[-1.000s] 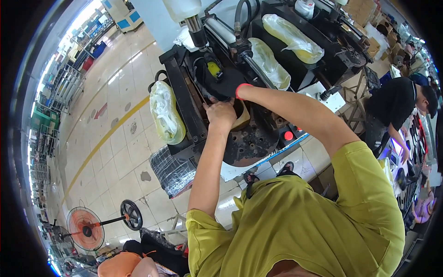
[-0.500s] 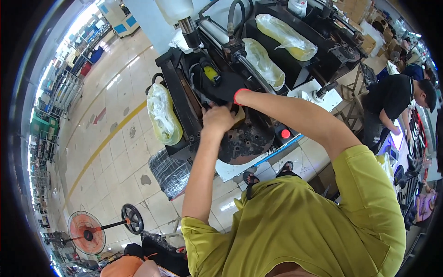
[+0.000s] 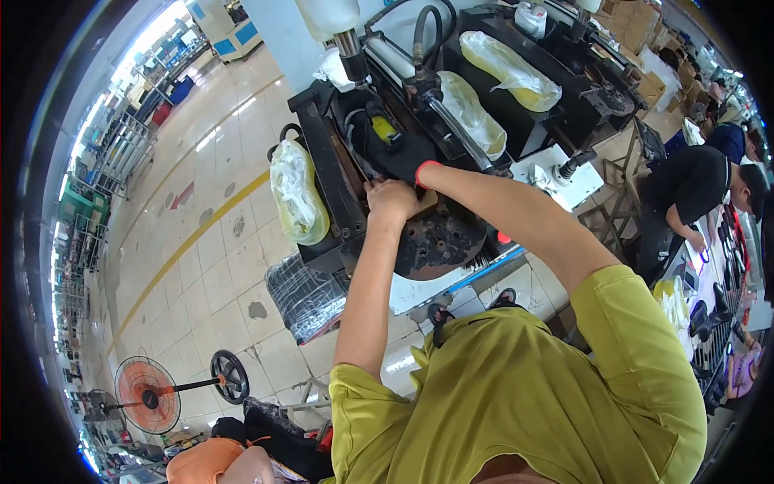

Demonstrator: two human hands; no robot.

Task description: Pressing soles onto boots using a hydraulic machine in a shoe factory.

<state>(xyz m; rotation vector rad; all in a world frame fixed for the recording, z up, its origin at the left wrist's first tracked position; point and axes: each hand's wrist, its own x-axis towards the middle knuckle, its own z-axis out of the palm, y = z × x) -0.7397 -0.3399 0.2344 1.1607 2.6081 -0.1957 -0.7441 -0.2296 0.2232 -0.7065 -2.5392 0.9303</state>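
Both of my hands reach into a black metal machine in front of me. My bare left hand has its fingers curled down at a dark part inside, and the fingertips are hidden. Just beyond it, my right hand wears a black glove with a red cuff. Its fingers merge with the dark machine parts, so their grip cannot be made out. Next to the glove lies a dark object with a bright yellow patch. A tan block shows below my right wrist, above a pitted, rounded metal plate.
Plastic-wrapped yellowish pads line the machine's sides. A metal cylinder hangs above the work area. A second black machine stands to the right. A wrapped bundle and a fan are at left; a co-worker works at right.
The whole view has shifted, so the machine sits slightly farther right. My hands stay close together inside it. My right forearm now covers most of the red button.
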